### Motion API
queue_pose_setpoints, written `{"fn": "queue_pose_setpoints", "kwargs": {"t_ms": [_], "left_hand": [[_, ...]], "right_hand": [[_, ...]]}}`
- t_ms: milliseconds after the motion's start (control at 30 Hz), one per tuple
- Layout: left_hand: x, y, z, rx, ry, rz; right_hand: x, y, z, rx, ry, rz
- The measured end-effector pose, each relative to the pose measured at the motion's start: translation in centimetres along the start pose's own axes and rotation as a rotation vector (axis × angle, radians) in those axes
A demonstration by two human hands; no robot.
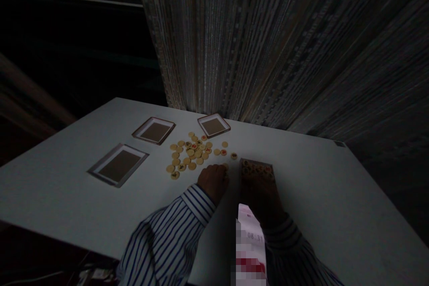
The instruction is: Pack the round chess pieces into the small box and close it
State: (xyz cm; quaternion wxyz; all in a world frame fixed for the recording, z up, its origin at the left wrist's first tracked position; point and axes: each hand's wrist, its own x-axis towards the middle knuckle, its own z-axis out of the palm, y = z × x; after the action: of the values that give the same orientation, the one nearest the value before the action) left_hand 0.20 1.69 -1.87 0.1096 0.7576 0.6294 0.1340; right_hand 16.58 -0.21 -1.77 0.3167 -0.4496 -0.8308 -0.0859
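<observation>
My left hand [213, 182] is closed, its fingers curled down at the table with a pale round Chinese chess piece at the fingertips. My right hand [263, 194] lies dark across the near part of a box [272, 170] holding several chess pieces [257, 169] in rows; its fingers blend into the shadow. A loose pile of round Chinese chess pieces [191, 153] spreads beyond my left hand, some face down, others showing red or black characters. Between the pile and the box, a black-marked piece [233, 156] lies alone.
Three shallow trays stand on the white table [67, 161]: one at the left [118, 182], one behind it [134, 135] and one at the back [229, 128]. A lit phone screen [251, 228] shows below my right hand. A striped curtain [234, 44] hangs along the far edge.
</observation>
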Motion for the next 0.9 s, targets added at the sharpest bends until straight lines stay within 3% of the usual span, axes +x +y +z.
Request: {"fn": "queue_pose_setpoints", "kwargs": {"t_ms": [167,367,533,733,900], "left_hand": [[0.0,0.2,0.0,-0.062,0.043,-0.006],[-0.2,0.7,-0.4,-0.293,0.087,-0.123],[-0.4,0.5,0.3,-0.586,0.23,0.019],[-0.5,0.6,-0.1,-0.848,0.151,-0.067],[-0.5,0.9,-1.1,-0.878,0.115,-0.116]], "right_hand": [[-0.1,0.0,-0.1,0.015,-0.005,-0.005],[-0.3,0.0,0.0,0.015,-0.026,0.008],[-0.2,-0.1,0.0,0.015,-0.003,0.047],[-0.2,0.1,0.2,0.029,0.022,0.042],[-0.3,0.2,0.2,0.024,0.016,0.031]]}}
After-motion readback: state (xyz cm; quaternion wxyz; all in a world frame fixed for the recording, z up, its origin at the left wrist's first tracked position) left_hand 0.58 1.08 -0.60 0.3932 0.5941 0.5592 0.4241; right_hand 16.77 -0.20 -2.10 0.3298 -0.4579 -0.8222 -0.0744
